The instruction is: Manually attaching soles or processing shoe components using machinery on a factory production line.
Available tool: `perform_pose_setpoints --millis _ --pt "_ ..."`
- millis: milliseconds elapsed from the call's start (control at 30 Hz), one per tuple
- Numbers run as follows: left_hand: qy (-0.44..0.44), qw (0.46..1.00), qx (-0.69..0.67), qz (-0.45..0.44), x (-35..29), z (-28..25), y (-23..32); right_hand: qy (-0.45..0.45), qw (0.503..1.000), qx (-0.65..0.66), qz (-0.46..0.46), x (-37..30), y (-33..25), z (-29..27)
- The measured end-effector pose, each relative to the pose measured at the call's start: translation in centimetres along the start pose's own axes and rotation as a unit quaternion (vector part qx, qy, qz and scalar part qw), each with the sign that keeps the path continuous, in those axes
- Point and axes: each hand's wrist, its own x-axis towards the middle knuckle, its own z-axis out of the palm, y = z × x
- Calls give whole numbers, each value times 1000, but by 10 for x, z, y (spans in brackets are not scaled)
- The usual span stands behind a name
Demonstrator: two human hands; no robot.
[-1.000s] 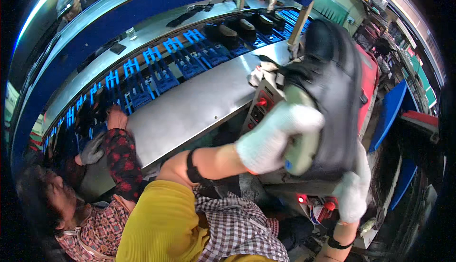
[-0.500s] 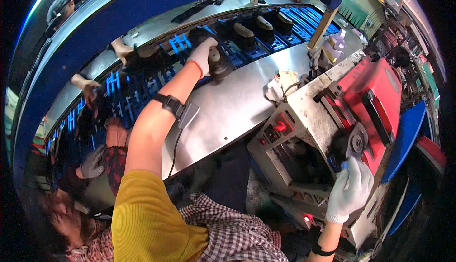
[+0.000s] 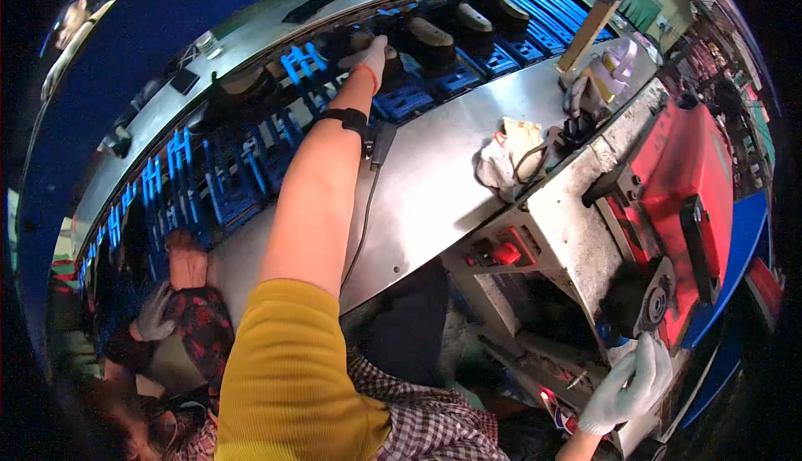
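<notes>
My left hand (image 3: pixel 372 61), in a white glove, reaches far over the conveyor and grips a dark shoe (image 3: pixel 393 53). Its fingers are partly hidden behind the hand. The shoe is at the blue slatted rack (image 3: pixel 403 101), at the near end of a row of dark shoes with pale oval tops (image 3: pixel 431 33). My right hand (image 3: pixel 631 384), also gloved, is at the lower right beside the round black part (image 3: pixel 655 304) of a red machine (image 3: pixel 681 177). Its fingers are drawn together; what they hold, if anything, is too small to make out.
A steel tabletop (image 3: pixel 434 185) lies between the conveyor and the machine. A crumpled cloth (image 3: pixel 505 160) and a white-and-purple bottle (image 3: pixel 614 66) rest near its right end. At lower left, a co-worker's gloved hand (image 3: pixel 155 315) and dark red sleeve (image 3: pixel 200 327) are beside the conveyor.
My left hand has carried the shoe from the steel table's edge away onto the conveyor rack. My right hand stays by the machine. Two other hands at the conveyor's far side have gone from there.
</notes>
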Motion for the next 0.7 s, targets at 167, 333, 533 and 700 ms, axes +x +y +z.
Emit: perform_pose_setpoints --millis 167,333,533,700 --pt "-26 982 -167 81 -46 -26 -18 18 999 -29 18 3 -11 -5" --pt "275 852 -445 27 -44 -151 15 26 1000 -7 5 4 -10 -4" --pt "170 911 -358 -115 -28 -244 39 20 1000 -5 0 0 -1 -1" --pt "133 987 52 -68 16 -263 32 62 998 -20 -23 14 -15 3"
